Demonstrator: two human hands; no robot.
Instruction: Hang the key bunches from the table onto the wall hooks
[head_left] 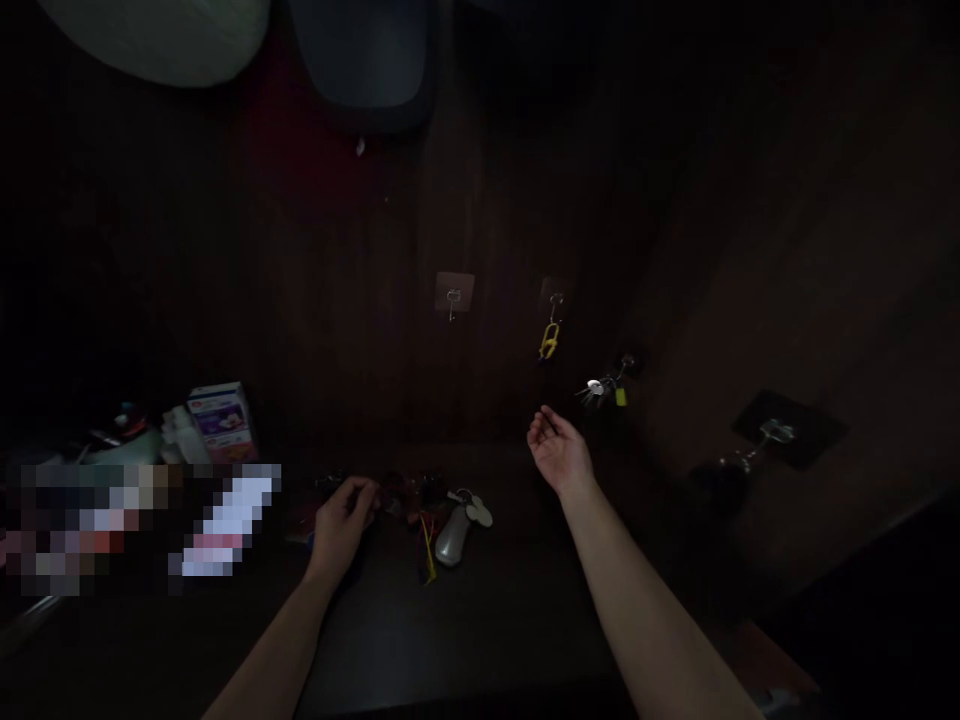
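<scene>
On a dark shelf my left hand point(343, 525) rests at the left end of a loose pile of keys and small trinkets point(411, 495). Its fingers are bent together, and whatever they grip is lost in the dark. A grey rounded fob point(452, 538) with a pale tag point(480, 510) and a yellow cord point(429, 555) lie at the right side of the pile. My right hand point(561, 455) is raised near the back panel, palm up, fingers loosely curled and apart, with nothing visible in it. Just above it hangs a bunch of keys point(600, 388) with a yellow-green tag.
The back panel bears a bare hook point(454, 298) and another hook point(555, 300) holding a yellow clip point(550, 342). On the right wall is a further hook point(776, 432) with dark items. Boxes point(223, 420) and bottles point(184, 435) stand left. Caps point(364, 60) hang above.
</scene>
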